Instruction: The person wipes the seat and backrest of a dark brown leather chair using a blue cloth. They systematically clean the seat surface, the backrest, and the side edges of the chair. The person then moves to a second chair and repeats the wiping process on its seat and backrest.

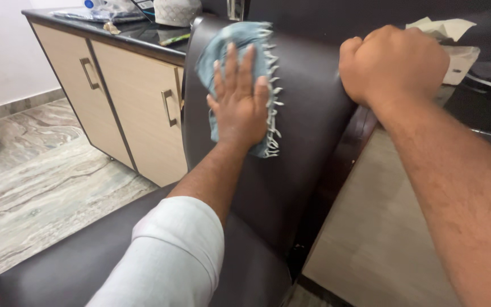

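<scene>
Pressing a blue cloth [257, 74] against the dark chair back [302, 148], marble floor [35, 187] below.

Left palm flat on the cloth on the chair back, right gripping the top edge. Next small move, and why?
Probably slide the left hand and blue cloth downward: the cloth sits high on the backrest, bare dark surface lies below, and the right hand steadies the chair.

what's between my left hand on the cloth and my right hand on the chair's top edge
In the head view, only bare dark brown chair back lies between the left hand, flat on the blue fringed cloth, and the right hand.
</scene>
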